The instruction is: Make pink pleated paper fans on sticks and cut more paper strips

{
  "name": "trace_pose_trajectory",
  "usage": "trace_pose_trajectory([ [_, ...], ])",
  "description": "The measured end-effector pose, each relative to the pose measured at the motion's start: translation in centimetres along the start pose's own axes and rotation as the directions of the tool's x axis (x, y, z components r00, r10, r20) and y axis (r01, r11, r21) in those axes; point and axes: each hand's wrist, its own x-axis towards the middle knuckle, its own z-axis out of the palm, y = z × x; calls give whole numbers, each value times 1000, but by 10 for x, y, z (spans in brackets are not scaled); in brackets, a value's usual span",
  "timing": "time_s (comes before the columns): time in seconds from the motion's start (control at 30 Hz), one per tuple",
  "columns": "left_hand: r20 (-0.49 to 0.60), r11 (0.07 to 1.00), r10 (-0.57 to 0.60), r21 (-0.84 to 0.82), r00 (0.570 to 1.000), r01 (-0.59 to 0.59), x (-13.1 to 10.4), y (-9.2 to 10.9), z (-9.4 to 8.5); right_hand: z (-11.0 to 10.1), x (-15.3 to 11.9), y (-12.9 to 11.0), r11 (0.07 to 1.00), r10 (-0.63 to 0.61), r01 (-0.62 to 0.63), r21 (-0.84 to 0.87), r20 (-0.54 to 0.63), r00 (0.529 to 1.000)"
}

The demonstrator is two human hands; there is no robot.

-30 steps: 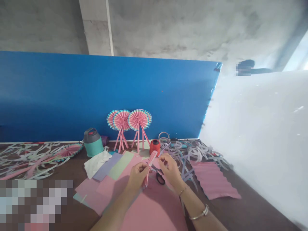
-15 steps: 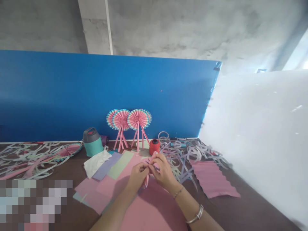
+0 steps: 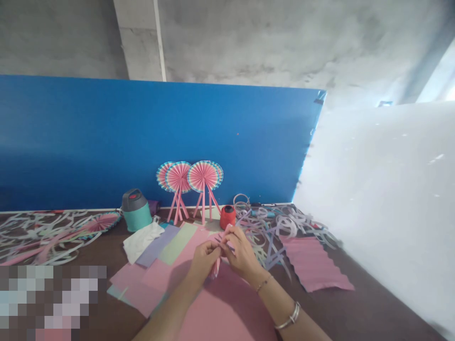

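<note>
Between my hands is a narrow bundle of folded pink paper (image 3: 215, 269), its lower end showing below the fingers and its upper end above them. My left hand (image 3: 205, 258) pinches it near the middle from the left. From the right, my right hand (image 3: 241, 251) grips it with thumb and fingertips, close against the left fingers. A thin purple strip seems to stick out by the fingers, but it is too small to make out. Under both hands lie large pink paper sheets (image 3: 223, 308).
Finished pink pleated fans (image 3: 205, 176) lean against the blue panel (image 3: 106, 142). A teal flask (image 3: 137, 213), a white tissue (image 3: 144, 239) and a red spool (image 3: 228, 217) stand or lie around. Curled paper strips (image 3: 265, 232) and a wavy pink sheet (image 3: 316, 263) lie right.
The fingers have shifted very slightly on the folded paper; both hands stay in the same place. The view has moved a little. Nothing else has changed.
</note>
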Motion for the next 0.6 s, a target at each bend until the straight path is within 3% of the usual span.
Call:
trace_pose_trajectory([
  [0.27, 7, 999, 3, -42, 1000, -3, 2, -3, -1, 1, 1, 3, 1000, 14, -14, 17, 21, 1000],
  [0.37, 7, 998, -37, -56, 999, 37, 0, 2, 0, 1, 0, 5, 999, 30, -29, 43, -31, 999],
  [0.47, 8, 996, -50, -68, 999, 50, 0, 4, -1, -2, 0, 13, 991, 124, -114, 75, -130, 984],
  [0.53, 12, 996, -54, -68, 998, 55, 1, 3, -1, -8, 0, 24, 961, 268, -245, 124, -228, 936],
  [0.57, 17, 996, -59, -73, 998, 60, 1, 2, -2, -12, 0, 30, 931, 361, -326, 161, -290, 886],
  [0.6, 23, 994, -72, -80, 997, 73, 2, 1, -3, -17, 0, 38, 882, 471, -419, 215, -366, 803],
])
